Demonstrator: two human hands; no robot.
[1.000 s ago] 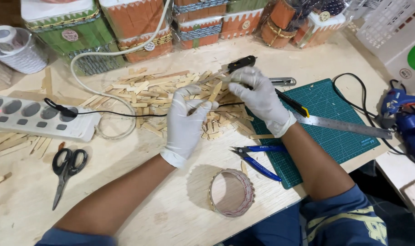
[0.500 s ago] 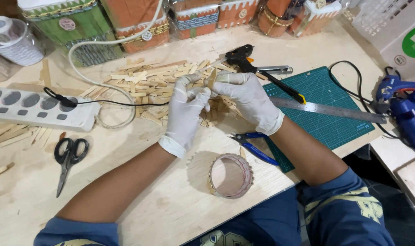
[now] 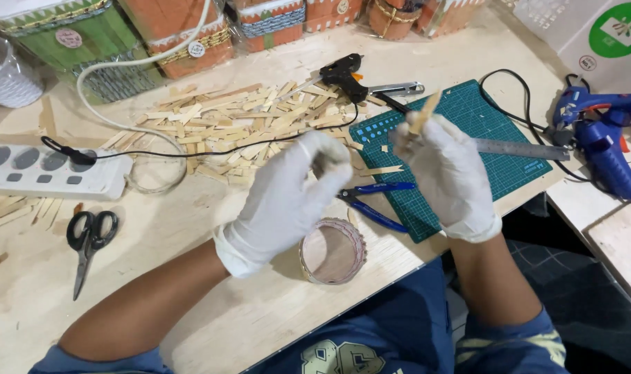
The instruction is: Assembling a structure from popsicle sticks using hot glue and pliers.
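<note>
- The right hand (image 3: 448, 176) pinches thin wooden sticks (image 3: 422, 116) upright at its fingertips, raised off the surface (image 3: 190, 228), likely to sort or inspect them.
- The left hand (image 3: 287, 197) is loosely curled; I cannot tell whether it holds anything.
- Half a second ago both hands were down together at the stick pile (image 3: 246, 128); now they are lifted and apart, above the cutting mat (image 3: 468, 145) and round stick-walled ring (image 3: 332, 251).

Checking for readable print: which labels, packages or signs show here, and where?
White box, top right corner: round green sticker.
Green stick box, top left: small round pink tag.
Orange stick box, top centre-left: round white tag.
No screens.
</note>
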